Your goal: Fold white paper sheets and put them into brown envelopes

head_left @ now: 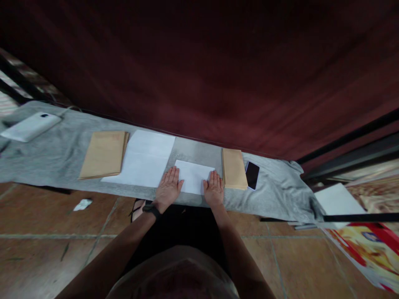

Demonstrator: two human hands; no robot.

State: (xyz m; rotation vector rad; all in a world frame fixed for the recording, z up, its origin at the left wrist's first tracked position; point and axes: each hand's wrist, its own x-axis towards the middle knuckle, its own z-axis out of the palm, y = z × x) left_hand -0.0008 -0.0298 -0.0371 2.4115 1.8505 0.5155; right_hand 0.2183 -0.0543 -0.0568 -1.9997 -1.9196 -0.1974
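Note:
A small white sheet of paper, perhaps folded, lies in front of me on the grey cloth. My left hand rests flat at its left edge, fingers stretched out, with a dark band on the wrist. At the right edge my right hand also lies flat with its fingers extended. Neither hand grips anything. Larger white paper lies left of my left hand. Beyond it is a stack of brown envelopes, partly over that paper. Close to my right hand sits another brown envelope stack.
A dark phone lies beside the right envelopes. At the far left is a white device with a cable. A dark red curtain-like surface rises behind the narrow cloth-covered surface. Black bars and a red-yellow box are at right.

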